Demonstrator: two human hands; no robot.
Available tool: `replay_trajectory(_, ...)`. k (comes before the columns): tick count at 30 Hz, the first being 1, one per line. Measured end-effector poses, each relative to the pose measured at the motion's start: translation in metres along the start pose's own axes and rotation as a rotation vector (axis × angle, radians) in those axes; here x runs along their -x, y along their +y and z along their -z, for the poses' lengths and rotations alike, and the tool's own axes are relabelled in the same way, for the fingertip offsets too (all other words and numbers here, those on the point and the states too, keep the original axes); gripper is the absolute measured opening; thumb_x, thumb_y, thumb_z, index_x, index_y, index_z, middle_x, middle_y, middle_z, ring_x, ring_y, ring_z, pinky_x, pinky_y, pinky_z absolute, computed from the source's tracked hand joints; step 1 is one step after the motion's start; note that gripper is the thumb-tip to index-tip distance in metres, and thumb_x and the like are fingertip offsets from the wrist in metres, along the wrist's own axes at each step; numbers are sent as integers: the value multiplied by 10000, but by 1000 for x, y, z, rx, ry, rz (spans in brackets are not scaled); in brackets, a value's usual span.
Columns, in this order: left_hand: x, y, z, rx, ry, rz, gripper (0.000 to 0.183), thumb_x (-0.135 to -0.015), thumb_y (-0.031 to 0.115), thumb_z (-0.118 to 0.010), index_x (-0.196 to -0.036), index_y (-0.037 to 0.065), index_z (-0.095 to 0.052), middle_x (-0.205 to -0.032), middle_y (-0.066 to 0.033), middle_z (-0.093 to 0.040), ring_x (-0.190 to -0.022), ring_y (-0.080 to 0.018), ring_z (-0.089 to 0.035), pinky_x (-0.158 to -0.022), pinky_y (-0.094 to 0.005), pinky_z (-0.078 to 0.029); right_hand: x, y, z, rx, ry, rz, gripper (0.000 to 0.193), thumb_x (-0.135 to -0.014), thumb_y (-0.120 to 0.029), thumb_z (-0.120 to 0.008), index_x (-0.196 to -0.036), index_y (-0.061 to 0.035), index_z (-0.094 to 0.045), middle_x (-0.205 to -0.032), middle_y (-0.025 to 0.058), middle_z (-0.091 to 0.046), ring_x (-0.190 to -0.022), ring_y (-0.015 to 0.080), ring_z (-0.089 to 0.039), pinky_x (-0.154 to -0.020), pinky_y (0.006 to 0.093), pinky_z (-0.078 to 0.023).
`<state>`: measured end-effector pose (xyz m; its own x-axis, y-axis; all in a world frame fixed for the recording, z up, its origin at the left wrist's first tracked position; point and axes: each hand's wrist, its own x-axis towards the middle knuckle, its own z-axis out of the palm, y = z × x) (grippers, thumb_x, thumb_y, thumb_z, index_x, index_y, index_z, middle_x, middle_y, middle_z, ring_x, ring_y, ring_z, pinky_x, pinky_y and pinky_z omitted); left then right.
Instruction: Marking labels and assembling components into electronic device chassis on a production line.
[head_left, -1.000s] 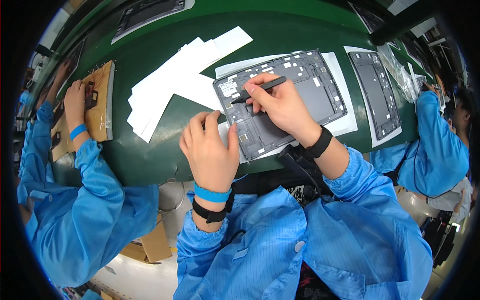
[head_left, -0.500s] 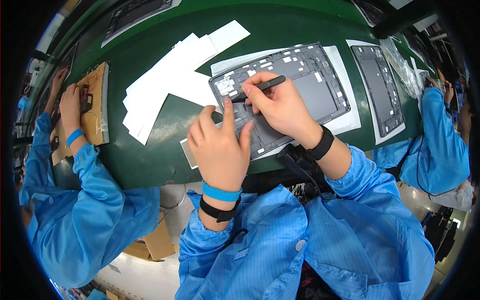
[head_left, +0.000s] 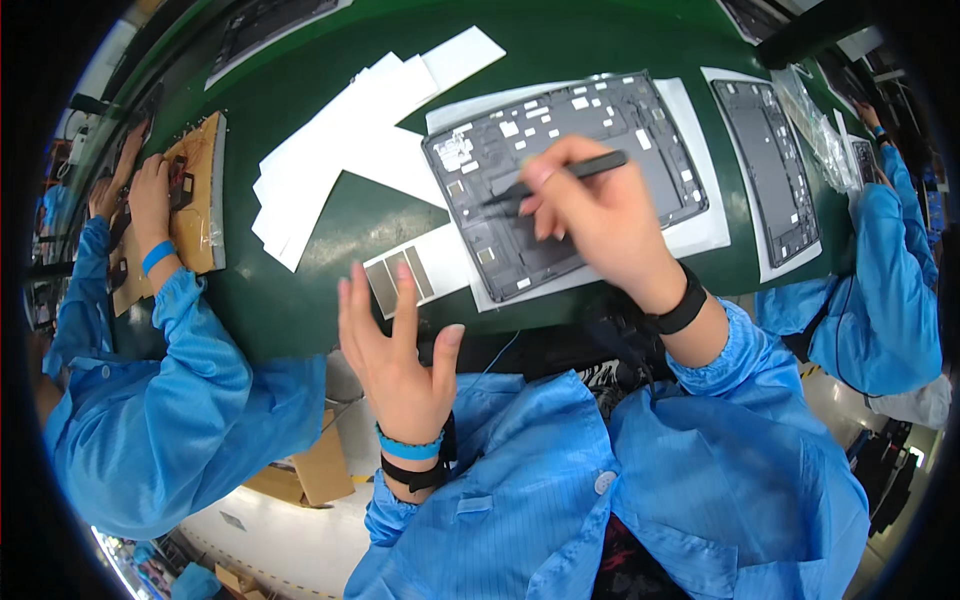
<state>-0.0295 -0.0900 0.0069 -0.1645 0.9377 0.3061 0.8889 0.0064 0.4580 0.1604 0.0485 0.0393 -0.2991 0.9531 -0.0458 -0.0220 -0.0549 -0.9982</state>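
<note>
Black tweezers (head_left: 601, 164) are pinched in my right hand (head_left: 610, 225), their tips pointing left over a dark grey tablet housing (head_left: 625, 185). Small white stickers dot the housing, mostly along its upper part and right side. It lies tilted on white paper (head_left: 700, 225). Whether the tips touch the housing is hard to tell. My left hand (head_left: 395, 360) holds nothing, its fingers spread near a small white sheet (head_left: 445, 265) that carries grey rectangular pieces (head_left: 384, 286) at the housing's lower left corner.
Loose white sheets (head_left: 330, 150) lie overlapped left of the housing on the green table (head_left: 320, 250). A second housing (head_left: 765, 165) rests on paper at right, beside clear plastic wrap (head_left: 815, 130). Co-workers in blue sit on both sides; a brown board (head_left: 205, 200) stands by the left one.
My left hand has drawn back from the housing toward me, uncovering the sheet of grey pieces. My right hand has shifted right with the tweezers.
</note>
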Motion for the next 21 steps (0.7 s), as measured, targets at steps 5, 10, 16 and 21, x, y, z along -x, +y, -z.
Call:
replay_trajectory(5, 10, -4, -6, -223, -232, -35, 724, -842, 595, -629, -1439, 203, -506, -1559, -228, -285, -1424, -459, -275, -1125, -621, -207, 11, 14, -40, 299, -108, 202, 127, -895, -125, -627, -898, 1, -641, -584, 96, -621, -512, 135, -611, -492, 271, -447)
replay_trajectory(10, 12, -7, -7, -221, -234, -33, 739, -820, 609, -645, -1432, 217, -515, -1567, -233, -270, -1432, -460, -263, -1119, -640, -198, -1, 22, -51, 307, -134, 119, 161, -909, -137, -617, -913, 22, -637, -599, 90, -641, -528, 141, -628, -507, 278, -466)
replay_trajectory(16, 16, -7, -10, -204, -204, -13, 660, -854, 527, -655, -1423, 219, -527, -1566, -228, -279, -1436, -451, -258, -1122, -631, -200, 0, 34, -60, 213, -124, 84, 177, -923, -124, -604, -984, 37, -646, -647, 88, -659, -569, 127, -639, -524, 265, -479)
replay_trajectory(21, 15, -5, -10, -173, -201, -14, 623, -866, 475, -666, -1413, 203, -540, -1563, -220, -292, -1429, -454, -267, -1127, -609, -210, 8, 32, -57, -227, -30, 9, 207, -954, -96, -581, -1090, 49, -637, -741, 77, -666, -642, 107, -649, -544, 230, -498)
